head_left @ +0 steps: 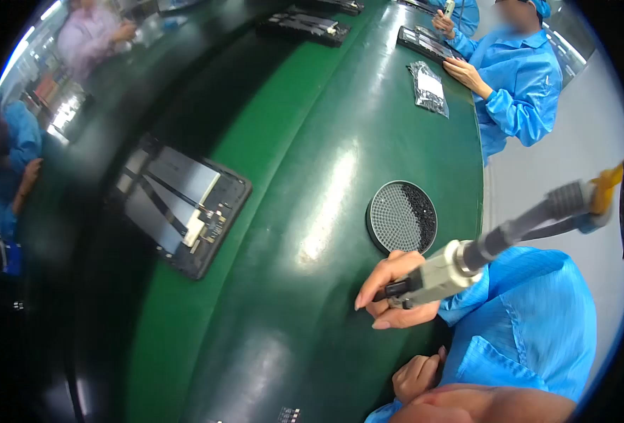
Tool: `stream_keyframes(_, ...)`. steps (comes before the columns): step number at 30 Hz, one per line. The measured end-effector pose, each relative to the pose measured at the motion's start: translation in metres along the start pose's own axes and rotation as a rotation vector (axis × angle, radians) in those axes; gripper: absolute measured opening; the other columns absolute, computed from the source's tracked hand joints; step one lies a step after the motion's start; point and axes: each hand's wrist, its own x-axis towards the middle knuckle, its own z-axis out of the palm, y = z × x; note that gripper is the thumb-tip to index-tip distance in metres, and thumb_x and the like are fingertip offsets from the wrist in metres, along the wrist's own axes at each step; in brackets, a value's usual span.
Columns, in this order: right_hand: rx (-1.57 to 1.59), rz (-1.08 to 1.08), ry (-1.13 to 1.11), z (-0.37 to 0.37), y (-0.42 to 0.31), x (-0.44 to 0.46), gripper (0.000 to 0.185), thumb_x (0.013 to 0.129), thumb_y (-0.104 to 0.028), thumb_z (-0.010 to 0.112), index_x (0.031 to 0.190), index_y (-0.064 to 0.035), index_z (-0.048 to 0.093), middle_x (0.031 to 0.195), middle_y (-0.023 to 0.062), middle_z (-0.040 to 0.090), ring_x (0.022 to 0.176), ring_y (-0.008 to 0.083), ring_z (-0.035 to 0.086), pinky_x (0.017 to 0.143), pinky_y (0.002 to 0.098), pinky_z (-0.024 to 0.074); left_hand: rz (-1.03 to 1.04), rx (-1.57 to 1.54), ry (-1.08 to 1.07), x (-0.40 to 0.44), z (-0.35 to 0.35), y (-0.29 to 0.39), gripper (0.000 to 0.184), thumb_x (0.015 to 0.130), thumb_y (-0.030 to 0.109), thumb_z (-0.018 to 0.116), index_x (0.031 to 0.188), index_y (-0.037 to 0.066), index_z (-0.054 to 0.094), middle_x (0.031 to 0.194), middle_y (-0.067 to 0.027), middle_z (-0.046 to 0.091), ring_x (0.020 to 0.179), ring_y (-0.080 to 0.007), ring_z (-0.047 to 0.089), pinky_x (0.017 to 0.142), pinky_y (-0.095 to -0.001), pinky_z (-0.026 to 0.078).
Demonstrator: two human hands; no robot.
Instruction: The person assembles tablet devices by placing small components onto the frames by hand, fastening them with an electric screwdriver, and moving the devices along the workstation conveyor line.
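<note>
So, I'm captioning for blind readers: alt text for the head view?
The right hand holds a pale power driver near a round dish of small black parts on a green table, with an opened device and another worker beyond.

Stretches diagonally as a long, glossy green worktable [276,296], streaked with white light down the middle and darkening almost to black on the left. Carries an opened tablet [178,185] at center left, tilted, with its flat cables and circuit board exposed. Right of center, near the edge, holds a round gray dish [388,220] with a gridded base and small black pieces [422,210] heaped along one side. Farther up, bears a clear bag [430,89] with a white label, and more opened devices [310,27] beyond.
</note>
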Motion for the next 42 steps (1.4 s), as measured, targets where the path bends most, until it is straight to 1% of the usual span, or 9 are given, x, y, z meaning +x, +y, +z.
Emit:
stream_keyframes(5, -0.038, 0.084, 0.068, -0.007, -0.016, 0.008, 0.037, 0.076, -0.001, 0.070, 0.110, -0.0023, 0.056, 0.068, 0.0013, 0.061, 0.057, 0.0088, 0.058, 0.049, 0.0230, 0.0434, 0.084, 0.160, -0.041, 0.014, 0.002, 0.014, 0.021, 0.070, 0.004, 0.072, 0.060, 0.008, 0.054, 0.050, -0.0040, 0.044, 0.040, -0.0189, 0.048, 0.038, -0.0308, 0.040)
stream_keyframes(6, 0.150, 0.189, 0.114, -0.004, -0.008, 0.003, 0.040, 0.073, -0.004, 0.071, 0.110, -0.0054, 0.057, 0.103, 0.0025, 0.062, 0.074, 0.0072, 0.054, 0.066, 0.0242, 0.0470, 0.063, 0.170, -0.023, 0.017, 0.003, 0.022, 0.025, 0.069, 0.004, 0.072, 0.057, 0.009, 0.052, 0.050, -0.0040, 0.044, 0.040, -0.0189, 0.047, 0.038, -0.0312, 0.039)
stream_keyframes(10, 0.113, 0.046, 0.145, -0.001, -0.014, 0.005, 0.033, 0.076, -0.005, 0.066, 0.108, -0.0045, 0.058, 0.064, -0.0013, 0.054, 0.056, 0.0051, 0.051, 0.054, 0.0246, 0.0426, 0.036, 0.190, -0.011, 0.015, 0.005, 0.037, 0.023, 0.068, 0.004, 0.074, 0.054, 0.007, 0.056, 0.045, -0.0025, 0.043, 0.036, -0.0155, 0.041, 0.037, -0.0285, 0.034)
stream_keyframes(20, -0.115, -0.071, 0.068, -0.009, -0.030, -0.011, 0.045, 0.073, -0.006, 0.058, 0.117, -0.0063, 0.052, 0.082, 0.0005, 0.057, 0.072, 0.0089, 0.054, 0.064, 0.0273, 0.0448, 0.081, 0.500, -0.022, 0.017, 0.022, 0.044, 0.015, 0.070, 0.011, 0.076, 0.062, 0.004, 0.065, 0.051, -0.0070, 0.057, 0.041, -0.0133, 0.053, 0.043, -0.0262, 0.042)
stream_keyframes(25, -0.045, -0.098, 0.105, -0.001, -0.009, -0.010, 0.042, 0.070, -0.007, 0.057, 0.113, -0.0079, 0.054, 0.083, 0.0070, 0.061, 0.075, 0.0167, 0.058, 0.066, 0.0338, 0.0463, 0.150, 0.820, 0.148, 0.064, -0.040, 0.052, 0.015, 0.069, 0.016, 0.076, 0.070, 0.004, 0.067, 0.064, -0.0117, 0.063, 0.055, -0.0240, 0.062, 0.053, -0.0332, 0.050)
stream_keyframes(29, -0.032, -0.149, 0.060, -0.012, -0.025, -0.013, 0.033, 0.067, -0.005, 0.056, 0.100, -0.0045, 0.057, 0.077, 0.0157, 0.062, 0.073, 0.0296, 0.062, 0.064, 0.0395, 0.0472, 0.335, 1.247, -0.103, 0.143, -0.124, 0.025, 0.032, 0.064, 0.012, 0.074, 0.093, 0.002, 0.065, 0.082, -0.0166, 0.064, 0.074, -0.0328, 0.064, 0.068, -0.0412, 0.051)
stream_keyframes(35, 0.042, -0.149, 0.053, -0.012, -0.017, -0.009, 0.024, 0.067, -0.005, 0.058, 0.091, -0.0011, 0.055, 0.071, 0.0168, 0.062, 0.069, 0.0358, 0.062, 0.060, 0.0438, 0.0483, -0.042, 1.584, -0.247, 0.245, -0.191, -0.034, 0.074, 0.054, 0.014, 0.080, 0.121, 0.000, 0.051, 0.116, -0.0206, 0.053, 0.112, -0.0362, 0.049, 0.093, -0.0544, 0.038)
stream_keyframes(39, 0.207, -0.103, 0.045, -0.016, -0.021, -0.009, 0.023, 0.061, -0.002, 0.056, 0.084, 0.0030, 0.055, 0.069, 0.0210, 0.061, 0.067, 0.0399, 0.061, 0.059, 0.0466, 0.0459, -0.379, 1.513, -0.318, 0.285, -0.177, -0.018, 0.097, 0.048, 0.013, 0.084, 0.131, -0.007, 0.037, 0.127, -0.0246, 0.048, 0.117, -0.0377, 0.048, 0.096, -0.0374, 0.043)
stream_keyframes(42, 0.288, -0.091, 0.032, -0.018, -0.019, -0.008, 0.026, 0.062, -0.001, 0.057, 0.088, 0.0037, 0.056, 0.068, 0.0200, 0.062, 0.064, 0.0377, 0.062, 0.056, 0.0455, 0.0458, -0.517, 1.479, -0.364, 0.294, -0.179, -0.021, 0.099, 0.048, 0.012, 0.083, 0.132, -0.008, 0.035, 0.124, -0.0245, 0.050, 0.115, -0.0381, 0.049, 0.095, -0.0388, 0.044)
